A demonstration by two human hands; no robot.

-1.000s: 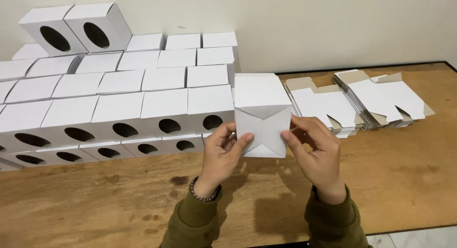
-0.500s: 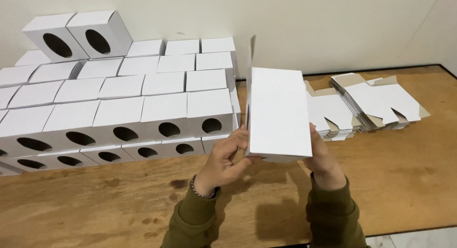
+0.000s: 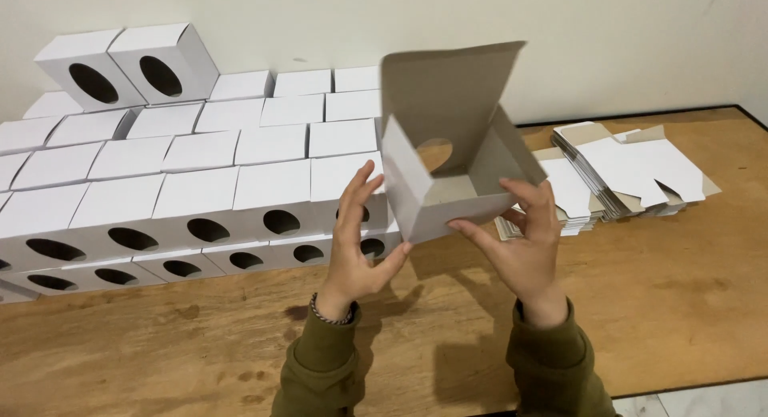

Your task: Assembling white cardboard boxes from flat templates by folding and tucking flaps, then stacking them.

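Wooden worktop (image 3: 664,305) below, I hold an open box (image 3: 448,185) above it: left hand (image 3: 360,241) and right hand (image 3: 524,241) grip its sides, stacked boxes (image 3: 184,177) behind, flat blanks (image 3: 632,169) right.

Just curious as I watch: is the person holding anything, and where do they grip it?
Yes, an open white cardboard box, lid flap up. The right hand grips its lower right corner; the left hand touches its lower left edge.

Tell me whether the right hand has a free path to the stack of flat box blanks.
Probably yes: the right hand sits just left of the flat blanks, with nothing between, though it is holding the open box.
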